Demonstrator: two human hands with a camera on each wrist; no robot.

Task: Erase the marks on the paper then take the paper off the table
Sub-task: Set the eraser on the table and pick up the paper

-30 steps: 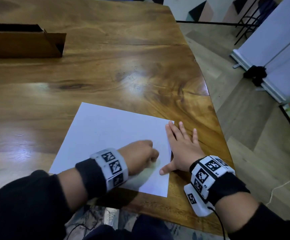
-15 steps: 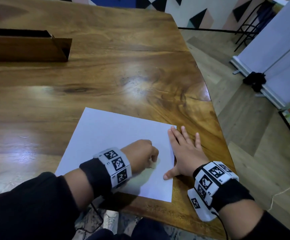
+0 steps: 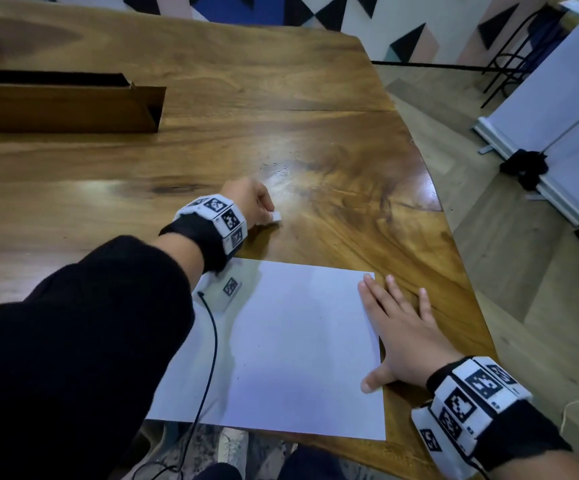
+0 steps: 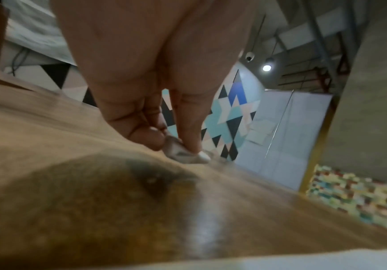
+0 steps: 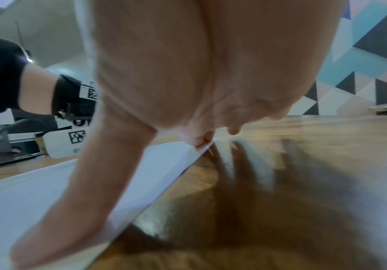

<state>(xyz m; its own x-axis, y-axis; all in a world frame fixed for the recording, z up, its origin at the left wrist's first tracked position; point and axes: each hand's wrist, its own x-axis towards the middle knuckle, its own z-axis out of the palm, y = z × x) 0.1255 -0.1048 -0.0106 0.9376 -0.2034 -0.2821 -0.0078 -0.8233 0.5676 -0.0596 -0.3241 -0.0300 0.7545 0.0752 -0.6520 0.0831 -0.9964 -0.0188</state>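
Note:
A white sheet of paper [image 3: 295,344] lies at the near edge of the wooden table [image 3: 333,168]. I make out only faint specks on it. My left hand [image 3: 253,204] is beyond the paper's far edge, low on the bare wood, pinching a small white eraser [image 3: 276,216] between thumb and fingers [image 4: 188,138]; the eraser [image 4: 183,153] touches the table. My right hand [image 3: 402,337] lies flat with straight fingers across the paper's right edge [image 5: 164,186], its thumb on the sheet and the other fingers partly on the wood.
A long brown cardboard box [image 3: 63,105] lies at the far left of the table. The table's right edge [image 3: 454,237] curves close past my right hand, with floor, a white panel stand [image 3: 540,133] and a black chair frame beyond.
My left hand has left the paper's lower right area and moved forward onto the bare wood with the eraser. My right hand stays flat on the paper's right edge.

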